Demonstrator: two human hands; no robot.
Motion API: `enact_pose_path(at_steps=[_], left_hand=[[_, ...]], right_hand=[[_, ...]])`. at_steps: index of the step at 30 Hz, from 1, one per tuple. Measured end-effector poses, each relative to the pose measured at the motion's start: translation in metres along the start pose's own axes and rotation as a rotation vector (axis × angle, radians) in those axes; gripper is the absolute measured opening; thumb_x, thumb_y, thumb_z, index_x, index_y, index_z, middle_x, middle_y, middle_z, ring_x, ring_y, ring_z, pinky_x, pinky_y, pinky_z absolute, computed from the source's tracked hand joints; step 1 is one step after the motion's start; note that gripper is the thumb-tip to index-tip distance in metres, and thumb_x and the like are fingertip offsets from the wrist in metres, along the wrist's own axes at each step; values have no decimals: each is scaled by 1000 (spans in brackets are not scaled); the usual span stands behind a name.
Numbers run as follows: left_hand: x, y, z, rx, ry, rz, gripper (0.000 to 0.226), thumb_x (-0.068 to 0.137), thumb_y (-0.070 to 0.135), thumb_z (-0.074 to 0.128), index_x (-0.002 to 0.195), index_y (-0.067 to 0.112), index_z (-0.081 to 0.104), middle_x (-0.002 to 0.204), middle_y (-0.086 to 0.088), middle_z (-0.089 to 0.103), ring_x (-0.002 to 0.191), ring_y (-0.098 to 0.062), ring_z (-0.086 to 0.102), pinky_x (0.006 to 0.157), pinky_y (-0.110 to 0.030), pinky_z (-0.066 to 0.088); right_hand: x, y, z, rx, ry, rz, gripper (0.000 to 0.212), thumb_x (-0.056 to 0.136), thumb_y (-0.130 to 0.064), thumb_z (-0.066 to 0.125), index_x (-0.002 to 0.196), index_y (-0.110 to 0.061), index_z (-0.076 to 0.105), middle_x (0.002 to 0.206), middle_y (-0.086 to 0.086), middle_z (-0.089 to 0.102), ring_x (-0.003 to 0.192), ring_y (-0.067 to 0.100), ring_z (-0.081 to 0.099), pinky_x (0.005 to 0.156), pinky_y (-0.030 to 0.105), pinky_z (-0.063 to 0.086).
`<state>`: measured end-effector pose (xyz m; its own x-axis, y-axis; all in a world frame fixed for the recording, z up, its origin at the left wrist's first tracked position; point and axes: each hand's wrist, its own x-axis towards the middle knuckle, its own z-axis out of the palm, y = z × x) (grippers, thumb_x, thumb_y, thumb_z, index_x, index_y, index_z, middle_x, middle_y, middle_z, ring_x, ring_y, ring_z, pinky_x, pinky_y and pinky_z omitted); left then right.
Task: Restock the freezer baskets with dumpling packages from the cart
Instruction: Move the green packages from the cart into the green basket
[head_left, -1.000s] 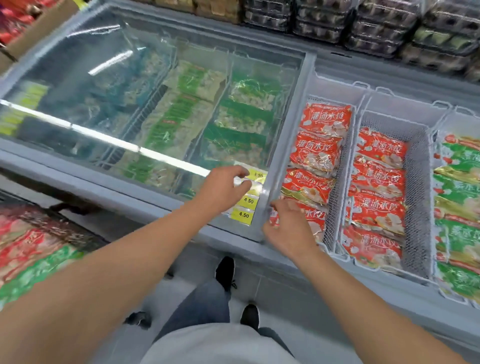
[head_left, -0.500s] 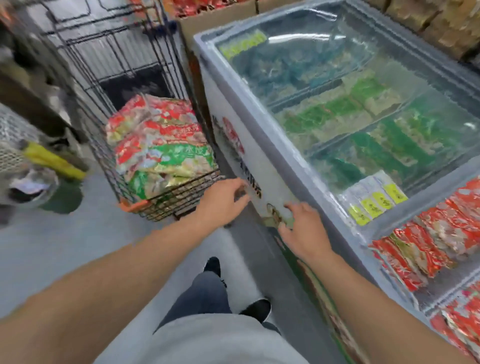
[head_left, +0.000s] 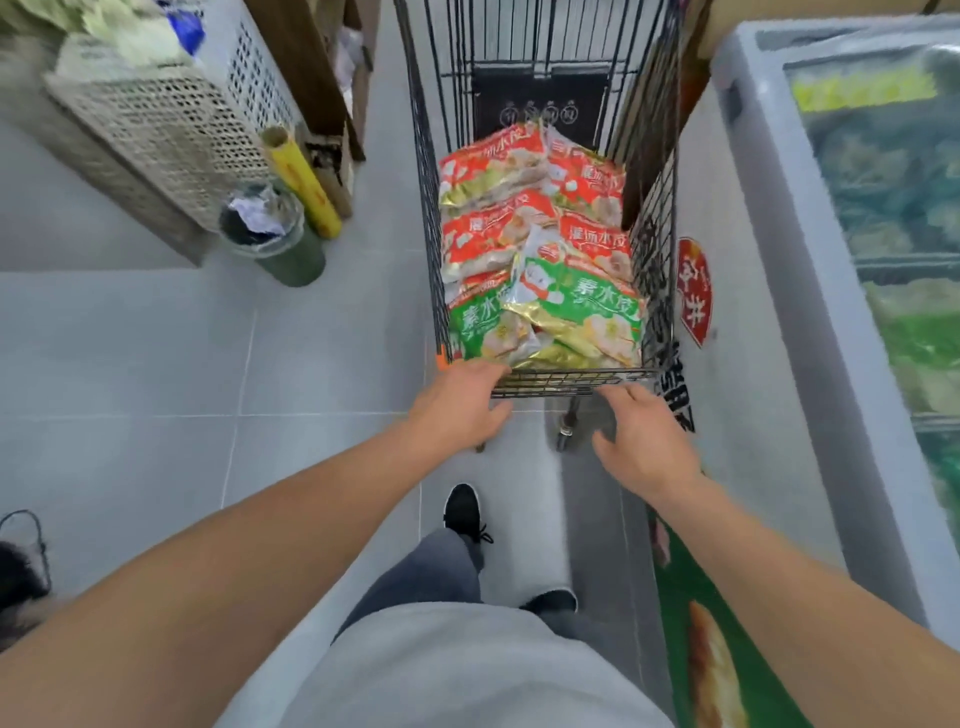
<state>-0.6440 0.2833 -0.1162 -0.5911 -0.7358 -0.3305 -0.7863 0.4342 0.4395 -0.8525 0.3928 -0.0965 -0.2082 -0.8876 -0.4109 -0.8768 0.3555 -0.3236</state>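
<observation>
A black wire cart (head_left: 571, 376) stands straight ahead, piled with dumpling packages: red ones (head_left: 524, 208) at the back, green ones (head_left: 582, 312) at the near end. My left hand (head_left: 457, 405) reaches to the cart's near rim, fingers relaxed, its fingertips at the rim below the green packages. My right hand (head_left: 644, 441) hovers just short of the rim, fingers spread, holding nothing. The chest freezer (head_left: 769, 322) runs along the right, its glass lid (head_left: 893, 208) over blurred green packages.
A perforated white crate (head_left: 171, 119) stands at the left. Beside it are a lined waste bin (head_left: 270, 234) and a yellow roll (head_left: 301, 182). Grey tiled floor lies left of the cart. My feet are below the hands.
I have turned left from the freezer to face the cart. Both hands left the freezer lid's edge and now reach toward the cart's near rim.
</observation>
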Motion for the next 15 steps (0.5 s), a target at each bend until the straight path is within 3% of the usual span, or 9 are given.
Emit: enact_pose_path(at_steps=[4,6,11,15], left_hand=[[22,-24,2,5,-9,-74,41,90,38,55,124,16,58,115,-8,62,108,-30,56,81,-45,55],[30,-26,5,-1,-43,-106,39,90,36,55,122,13,57,114,-9,62,107,-31,55,81,-44,54],[55,-24,14,-23,-87,-153,42,91,32,54,129,13,56,116,-9,62,108,-31,57,83,-41,52],[74,-13,19,-38,-97,-224,48,92,31,52,137,14,52,116,-9,61,108,-30,57,83,-42,52]], right_hand=[[38,-3,5,-65,-73,-36,55,91,-19,60,143,-9,45,136,12,51,124,34,47,105,41,42],[52,-1,5,-88,-94,-46,55,91,-19,60,143,-9,45,137,14,51,126,35,47,107,41,40],[89,12,5,-143,-186,-69,52,90,-21,59,140,-9,48,137,13,50,127,35,45,112,43,34],[111,28,1,-161,-249,-111,50,92,-22,55,140,-11,47,137,9,49,127,30,45,108,38,38]])
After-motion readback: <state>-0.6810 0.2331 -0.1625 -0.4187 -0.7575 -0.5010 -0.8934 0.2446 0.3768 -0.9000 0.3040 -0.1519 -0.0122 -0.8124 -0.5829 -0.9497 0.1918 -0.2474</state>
